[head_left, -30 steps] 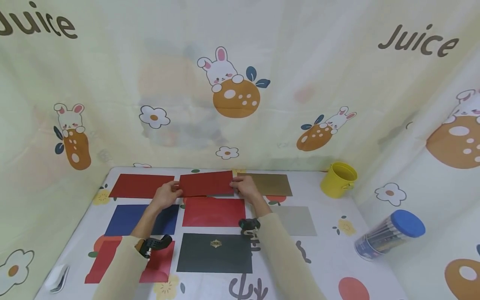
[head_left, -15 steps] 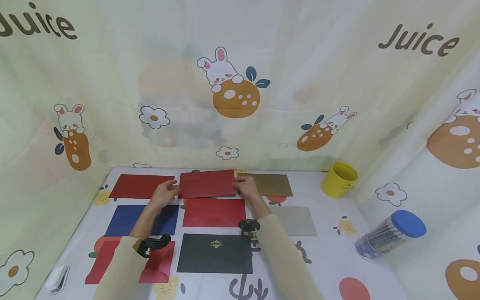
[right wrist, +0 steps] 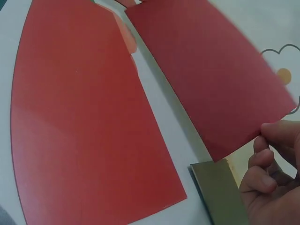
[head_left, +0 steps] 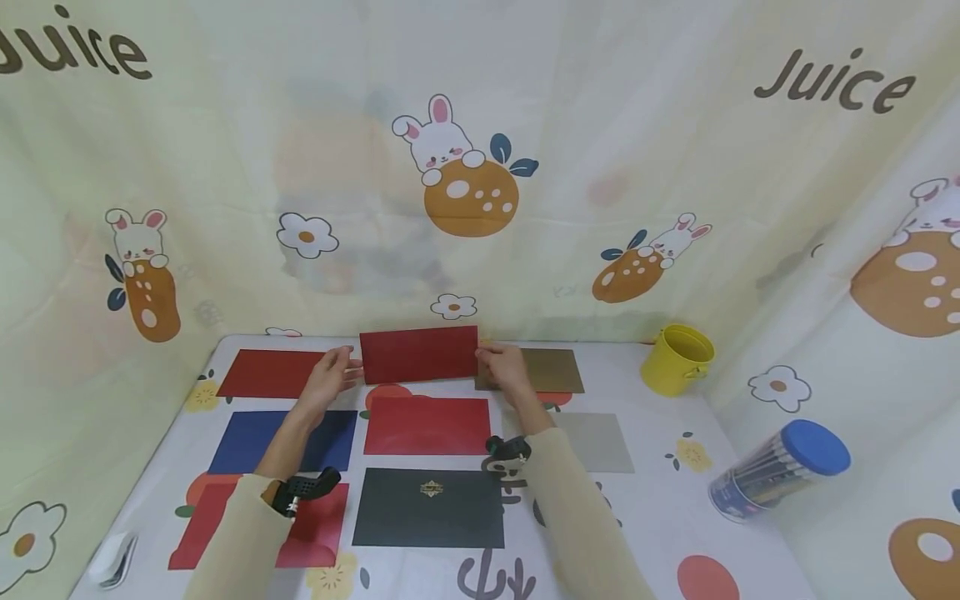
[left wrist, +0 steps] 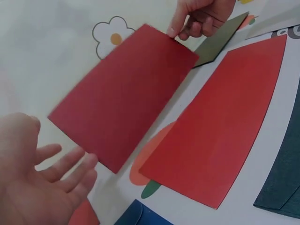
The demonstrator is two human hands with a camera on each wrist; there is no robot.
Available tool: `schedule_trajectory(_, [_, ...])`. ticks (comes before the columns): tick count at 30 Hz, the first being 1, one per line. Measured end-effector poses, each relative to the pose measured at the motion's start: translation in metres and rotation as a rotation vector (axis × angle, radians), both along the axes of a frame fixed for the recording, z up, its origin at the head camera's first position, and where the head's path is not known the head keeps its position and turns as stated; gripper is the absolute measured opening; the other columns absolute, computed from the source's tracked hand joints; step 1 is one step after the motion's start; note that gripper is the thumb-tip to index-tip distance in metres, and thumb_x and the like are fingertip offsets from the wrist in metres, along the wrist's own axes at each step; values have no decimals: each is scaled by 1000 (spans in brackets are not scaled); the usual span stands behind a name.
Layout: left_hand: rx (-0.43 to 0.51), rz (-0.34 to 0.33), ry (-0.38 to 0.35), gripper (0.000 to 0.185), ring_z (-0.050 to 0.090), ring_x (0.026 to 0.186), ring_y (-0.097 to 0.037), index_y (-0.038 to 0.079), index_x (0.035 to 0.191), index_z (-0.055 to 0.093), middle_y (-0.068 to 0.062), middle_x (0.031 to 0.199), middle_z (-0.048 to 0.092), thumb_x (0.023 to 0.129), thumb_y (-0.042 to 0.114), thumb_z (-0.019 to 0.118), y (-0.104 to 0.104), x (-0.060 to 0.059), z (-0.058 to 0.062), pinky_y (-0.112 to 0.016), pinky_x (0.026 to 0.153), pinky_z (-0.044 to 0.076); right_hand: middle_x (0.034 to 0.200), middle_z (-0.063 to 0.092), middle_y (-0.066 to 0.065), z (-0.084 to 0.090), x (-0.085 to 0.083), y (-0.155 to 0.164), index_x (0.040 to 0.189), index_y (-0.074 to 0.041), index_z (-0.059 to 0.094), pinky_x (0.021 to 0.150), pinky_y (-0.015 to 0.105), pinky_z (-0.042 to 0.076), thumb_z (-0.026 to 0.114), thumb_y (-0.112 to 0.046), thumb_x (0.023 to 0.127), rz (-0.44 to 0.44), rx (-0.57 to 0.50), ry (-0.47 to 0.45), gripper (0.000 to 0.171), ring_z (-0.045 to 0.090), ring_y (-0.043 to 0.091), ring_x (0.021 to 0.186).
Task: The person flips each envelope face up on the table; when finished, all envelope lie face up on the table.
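A dark red envelope [head_left: 418,355] is tilted up at the back of the table, its lower edge lifted off the cloth. My right hand [head_left: 506,367] pinches its right edge between thumb and fingers, as the right wrist view also shows with the red envelope [right wrist: 211,79] at the fingertips. At the opposite short edge my left hand [left wrist: 61,173] has its fingers spread and extended, fingertips right at the edge. Just in front lies a brighter red envelope [head_left: 427,426], flat on the table. Behind my right hand a gold envelope [head_left: 555,370] is partly covered.
Another red envelope [head_left: 270,372] lies at the back left, with a blue one [head_left: 247,433] before it. A dark green envelope [head_left: 427,508] and a grey one [head_left: 600,442] lie nearer. To the right stand a yellow bucket [head_left: 667,367] and a blue-lidded pen tub [head_left: 765,475].
The dark red envelope has risen and tilted more upright, baring cloth below it. My right hand moved slightly right and up with it; the left moved a little up.
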State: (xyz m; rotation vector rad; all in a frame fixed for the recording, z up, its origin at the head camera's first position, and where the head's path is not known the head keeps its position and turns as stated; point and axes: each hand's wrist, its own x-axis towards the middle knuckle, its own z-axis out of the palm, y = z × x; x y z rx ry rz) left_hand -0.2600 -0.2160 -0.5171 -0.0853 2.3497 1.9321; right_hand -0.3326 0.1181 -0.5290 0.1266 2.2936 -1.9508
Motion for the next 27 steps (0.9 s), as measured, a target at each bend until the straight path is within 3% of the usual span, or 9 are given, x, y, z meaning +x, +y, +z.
schedule_trajectory(7, [35,-21,13,72,47,138,-41,6,158,28,-26,149,44,106,56,28,0,0,1,-53,113,36,89,66,12,3,0,3,108,-2,74,54,27,33,61,-26,101,4,-89,-25,28,45,15,60])
schedule_trajectory(10, [39,-20,9,74,45,139,-41,5,158,27,-26,152,43,105,58,28,-1,2,0,-54,114,34,96,68,15,3,2,4,109,-3,75,54,30,30,63,-28,100,16,-125,-32,29,44,17,61])
schedule_trajectory(14, [55,-6,8,64,46,138,-41,2,156,30,-26,151,45,108,44,39,-2,2,-3,-54,113,36,96,65,10,0,3,4,117,-8,75,52,26,31,68,-20,97,49,-139,-10,24,43,14,60])
schedule_trajectory(17, [13,-2,16,56,50,134,-40,1,154,34,-24,148,48,108,30,48,-1,1,-7,-53,111,40,98,65,6,-2,5,2,125,-11,70,52,24,34,69,-13,95,56,-140,-6,30,46,12,62])
schedule_trajectory(23, [-100,8,14,52,49,135,-37,3,153,38,-22,150,47,106,19,52,5,-2,-13,-52,107,44,105,71,13,-9,6,-6,130,-5,60,63,27,49,70,-7,93,32,-38,23,39,57,15,69])
schedule_trajectory(27, [-112,20,-13,53,44,140,-38,3,154,35,-23,153,44,106,19,50,10,-4,-14,-54,109,41,97,73,13,-17,5,-10,125,0,63,64,26,51,70,-5,92,15,75,63,34,61,16,66])
